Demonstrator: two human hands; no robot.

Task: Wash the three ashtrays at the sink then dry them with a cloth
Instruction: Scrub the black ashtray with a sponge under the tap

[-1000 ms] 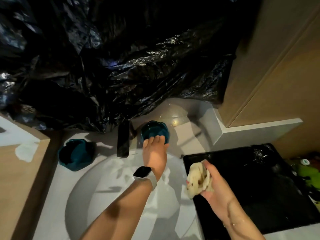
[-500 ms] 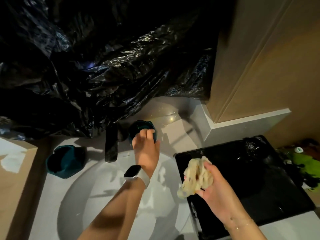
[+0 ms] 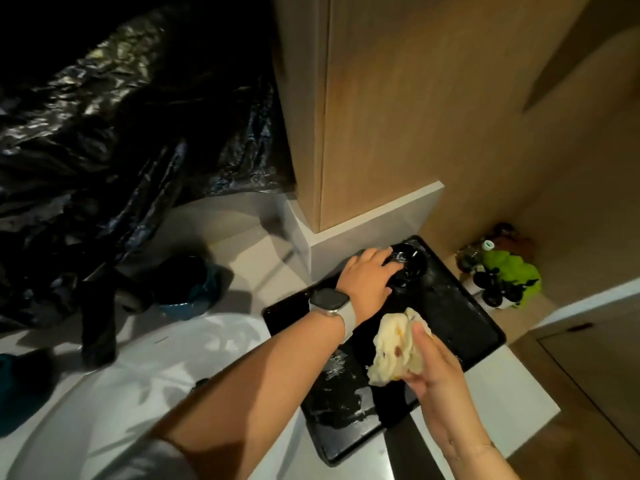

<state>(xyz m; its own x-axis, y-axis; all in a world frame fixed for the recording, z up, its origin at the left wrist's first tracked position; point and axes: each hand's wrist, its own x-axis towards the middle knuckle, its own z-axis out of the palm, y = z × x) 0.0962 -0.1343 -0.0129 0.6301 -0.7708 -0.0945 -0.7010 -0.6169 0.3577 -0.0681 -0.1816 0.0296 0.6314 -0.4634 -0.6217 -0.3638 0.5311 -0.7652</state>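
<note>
1. Head view, right of centre: the left hand [image 3: 369, 276] is reaching across the black tray [image 3: 460, 327] and settling on a dark ashtray [image 3: 410, 263] at the tray's upper corner. Its fingers are draping over the near rim, but whether they are actually gripping is hard to tell.
2. Lower right: the right hand [image 3: 433, 368] is clutching a bunched pale cloth [image 3: 394, 348], fingers curled round it, hovering over the tray.
3. The relation that matters: the dark ashtray is lying up-frame and slightly right of the cloth, under the left hand, so the left hand is far nearer. Drying it probably calls for the left hand to bring the ashtray down toward the cloth (it looks roughly round, so no long axis to line up).
4. Left of centre, a teal ashtray [image 3: 194, 289] is sitting on the counter beside the black faucet [image 3: 98, 323]; another teal ashtray [image 3: 14, 389] is showing at the left edge, beside the white sink [image 3: 166, 368]. Both are well apart from either hand.
</note>
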